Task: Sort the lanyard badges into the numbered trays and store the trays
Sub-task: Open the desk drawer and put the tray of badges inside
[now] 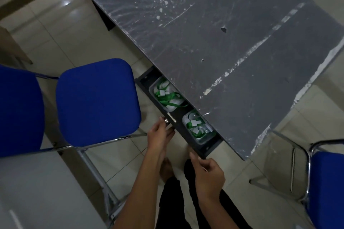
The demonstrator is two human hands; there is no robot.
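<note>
- Holding two trays of green lanyards, the drawer stands part-open.
- Left hand: flat fingers against drawer front.
- Right hand: gripping drawer corner.

No words or numbers can be read here. Small white tags sit on the green lanyards in the far tray, and more white tags sit in the near tray, but they are too small and blurry to show any writing. No tray shows a number.
</note>
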